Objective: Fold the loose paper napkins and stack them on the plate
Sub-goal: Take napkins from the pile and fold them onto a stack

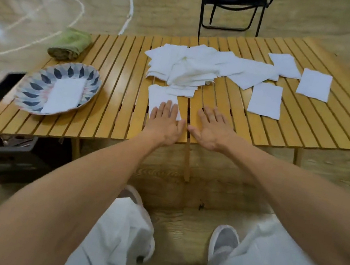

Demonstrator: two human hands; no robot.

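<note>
Left hand [166,121] flat, fingers straight, pressing napkin [161,100] on surface [118,90]. Right hand [212,130] flat, fingers spread, holding nothing. Plate [38,84] holds one folded napkin [65,95].

No text, label or number can be read anywhere.

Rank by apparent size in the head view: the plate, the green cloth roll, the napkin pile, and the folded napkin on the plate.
1. napkin pile, widest spread
2. plate
3. green cloth roll and folded napkin: these look alike in size, and the roll lies farther away, so no ranking between them.
</note>
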